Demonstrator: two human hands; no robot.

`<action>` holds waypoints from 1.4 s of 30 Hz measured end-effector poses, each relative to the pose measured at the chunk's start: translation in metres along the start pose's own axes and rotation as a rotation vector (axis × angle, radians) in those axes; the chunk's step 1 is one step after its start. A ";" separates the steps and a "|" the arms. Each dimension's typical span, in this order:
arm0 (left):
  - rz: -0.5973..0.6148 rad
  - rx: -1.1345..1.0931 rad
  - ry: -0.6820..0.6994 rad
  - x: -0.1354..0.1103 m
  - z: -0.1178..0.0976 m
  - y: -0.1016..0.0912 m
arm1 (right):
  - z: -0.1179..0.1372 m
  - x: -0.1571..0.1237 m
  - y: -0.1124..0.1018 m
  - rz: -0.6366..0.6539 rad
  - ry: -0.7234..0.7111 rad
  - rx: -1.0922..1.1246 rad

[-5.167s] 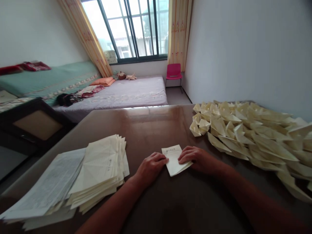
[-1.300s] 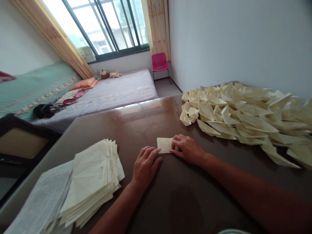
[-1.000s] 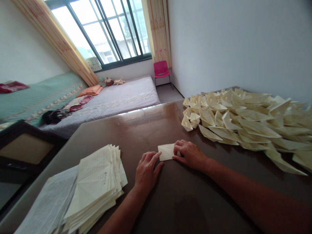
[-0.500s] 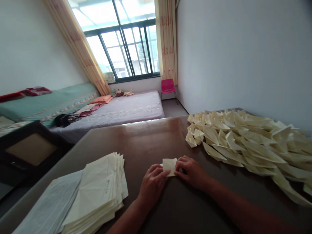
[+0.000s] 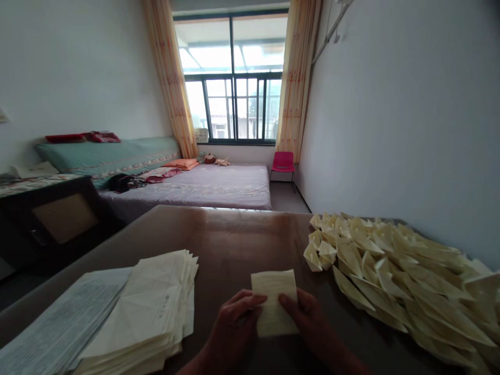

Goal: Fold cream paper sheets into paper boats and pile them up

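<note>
A small folded sheet of cream paper is held upright between my two hands, just above the brown table. My left hand grips its left edge, with the fingers curled and the thumb side on the front. On the right edge, my right hand pinches the sheet with its thumb across the front face. The fingers behind the paper are hidden. Left of my hands lies a stack of creased cream sheets, and to the right spreads a big heap of folded paper boats.
Printed sheets lie under the left side of the stack. The brown table ends near a bed below the window. A pink chair stands by the right wall, a dark cabinet at left.
The folded paper has been raised from the table towards me and now shows a larger face. Both hands moved down in the picture with it. The view has levelled and tipped upward.
</note>
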State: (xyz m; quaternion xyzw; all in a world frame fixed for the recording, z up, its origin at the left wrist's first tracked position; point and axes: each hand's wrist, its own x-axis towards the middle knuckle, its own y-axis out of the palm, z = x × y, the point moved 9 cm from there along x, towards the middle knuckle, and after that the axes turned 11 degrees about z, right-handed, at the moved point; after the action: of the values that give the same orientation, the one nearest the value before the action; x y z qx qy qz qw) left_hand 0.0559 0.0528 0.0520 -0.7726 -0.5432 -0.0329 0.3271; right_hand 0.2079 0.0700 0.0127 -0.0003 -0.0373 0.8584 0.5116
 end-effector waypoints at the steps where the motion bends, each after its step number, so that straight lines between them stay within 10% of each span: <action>1: 0.027 -0.009 -0.012 0.001 0.004 0.003 | -0.003 0.000 -0.002 -0.030 0.016 -0.010; 11: 0.228 0.111 -0.021 -0.004 0.010 0.021 | -0.017 -0.003 -0.028 -0.250 0.047 -0.402; 24: 0.113 0.625 0.121 -0.005 -0.001 0.009 | -0.011 -0.003 -0.027 -0.295 -0.012 -0.544; 34: 0.297 0.798 0.217 -0.012 -0.006 0.030 | 0.026 -0.010 0.002 -0.031 -0.322 -1.047; 37: 0.291 0.804 0.175 -0.010 -0.002 0.029 | 0.025 -0.014 0.034 0.265 -0.293 -1.062; 42: 0.269 0.754 0.142 -0.005 -0.002 0.022 | 0.031 -0.015 0.039 0.274 -0.222 -1.003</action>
State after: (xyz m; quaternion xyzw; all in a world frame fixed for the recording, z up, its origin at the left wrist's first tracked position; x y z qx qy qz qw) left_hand 0.0734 0.0435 0.0410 -0.6583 -0.3873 0.1584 0.6258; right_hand 0.1793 0.0362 0.0406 -0.1587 -0.4967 0.7891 0.3247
